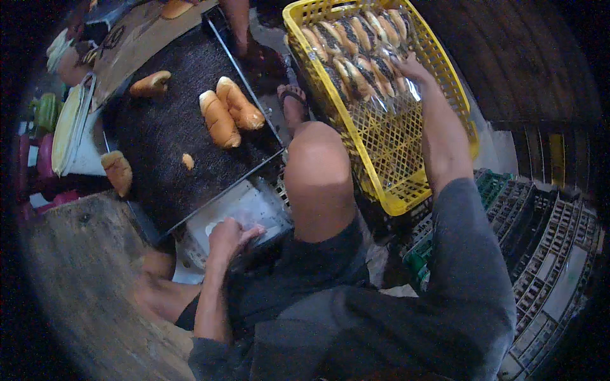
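My right hand (408, 68) reaches into a yellow plastic crate (381, 184), its fingers closed around one end of a clear-wrapped bread roll (386, 68). Several more wrapped rolls with dark filling lie in rows at the crate's far end. Over a white plastic container (270, 204) at the tray's near edge, my left hand (230, 237) has its fingers drawn together; what they hold, if anything, I cannot make out. On the black tray (171, 133) two unwrapped bread rolls (220, 119) lie side by side, with another roll (150, 84) farther left.
A bread piece (117, 173) sits on the tray's left edge, and a small crumb (188, 161) lies on the tray. My bent knee (319, 152) rises between tray and crate. Stacked dark crates (540, 247) stand at right. Another person's limb (237, 25) shows beyond the tray.
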`<state>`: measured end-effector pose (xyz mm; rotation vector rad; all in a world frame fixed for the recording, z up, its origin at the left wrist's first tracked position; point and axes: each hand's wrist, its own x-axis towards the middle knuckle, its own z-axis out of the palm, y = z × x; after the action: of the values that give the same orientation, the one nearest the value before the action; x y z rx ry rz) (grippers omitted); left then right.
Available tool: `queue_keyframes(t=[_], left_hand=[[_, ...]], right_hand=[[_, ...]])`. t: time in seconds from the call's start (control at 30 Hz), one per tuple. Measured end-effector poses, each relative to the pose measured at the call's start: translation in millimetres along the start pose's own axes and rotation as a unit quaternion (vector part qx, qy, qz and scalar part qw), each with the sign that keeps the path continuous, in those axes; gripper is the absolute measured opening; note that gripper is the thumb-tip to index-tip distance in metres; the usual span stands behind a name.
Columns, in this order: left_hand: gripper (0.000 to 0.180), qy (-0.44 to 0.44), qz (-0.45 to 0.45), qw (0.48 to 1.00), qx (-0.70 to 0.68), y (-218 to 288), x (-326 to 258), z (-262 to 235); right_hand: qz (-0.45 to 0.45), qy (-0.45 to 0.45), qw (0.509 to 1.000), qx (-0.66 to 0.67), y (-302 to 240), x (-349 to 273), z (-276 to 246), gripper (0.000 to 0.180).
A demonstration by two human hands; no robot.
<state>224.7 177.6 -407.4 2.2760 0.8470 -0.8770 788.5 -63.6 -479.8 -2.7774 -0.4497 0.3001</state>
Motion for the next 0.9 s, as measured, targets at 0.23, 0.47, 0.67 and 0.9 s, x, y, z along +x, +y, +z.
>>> queue_keyframes(t=[0.23,0.47,0.67,0.9], left_hand=[[0.045,0.015,0.085,0.945,-0.315,13.8,-30.9,-12.8],[0.043,0.368,0.181,0.861,-0.300,38.0,8.9,-47.3],[0.045,0.230,0.149,0.403,-0.873,-12.4,18.6,-87.3],[0.033,0.518,0.024,0.355,-0.778,-150.8,18.9,-144.8]], right_hand=[[-0.359,-0.185,0.897,0.181,-243.4,-159.7,-82.2,0.053],[-0.504,-0.135,0.816,0.248,-319.3,-305.8,-47.3,0.016],[-0.254,-0.219,0.774,0.537,-323.7,-294.3,-2.9,0.021],[-0.484,-0.072,0.835,0.253,-482.4,-262.1,28.5,0.033]])
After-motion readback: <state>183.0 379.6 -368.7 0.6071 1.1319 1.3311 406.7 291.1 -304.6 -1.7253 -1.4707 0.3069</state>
